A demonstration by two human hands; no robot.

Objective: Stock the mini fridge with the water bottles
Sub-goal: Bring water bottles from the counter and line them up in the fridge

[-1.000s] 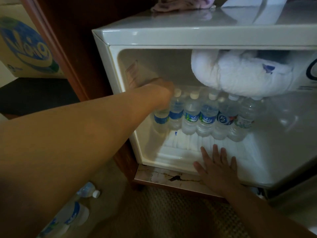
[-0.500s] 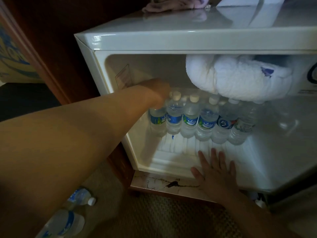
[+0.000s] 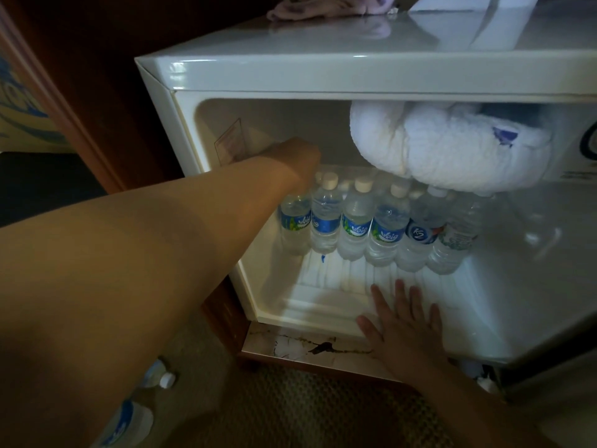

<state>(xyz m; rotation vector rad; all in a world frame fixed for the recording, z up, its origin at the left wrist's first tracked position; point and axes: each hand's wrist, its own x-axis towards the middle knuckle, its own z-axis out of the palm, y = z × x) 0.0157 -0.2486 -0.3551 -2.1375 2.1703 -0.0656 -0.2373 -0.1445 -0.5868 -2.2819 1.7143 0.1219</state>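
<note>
Since a second ago your left hand (image 3: 298, 160) has barely shifted — it stays at the top of the leftmost bottle in the row, while your view has drifted, so the mini fridge (image 3: 245, 64) sits further right in frame. Your right hand (image 3: 405, 321) has kept its place on the fridge floor.

Nearest you, down on the carpet (image 3: 290, 412) beside your left arm, two spare water bottles (image 3: 158, 376) lie on their sides, the closer one half hidden by the arm. Next, your right hand lies flat and open, fingers spread, palm down across the front lip of the fridge's ribbed white floor. Below that lip a worn, stained shelf edge (image 3: 307, 345) shows.

Further in, a row of water bottles (image 3: 355, 221) stands upright across the back of the compartment, touching side by side, most with blue labels and white caps. Your left hand reaches over the leftmost one; the fingers are hidden behind the wrist, so you cannot tell whether they grip the cap or only touch it.

Above the right half of the row hangs a thick lump of white frost (image 3: 445, 150), just touching the caps beneath. On top of the fridge — furthest from you — lies a crumpled pinkish cloth (image 3: 323, 6).
</note>
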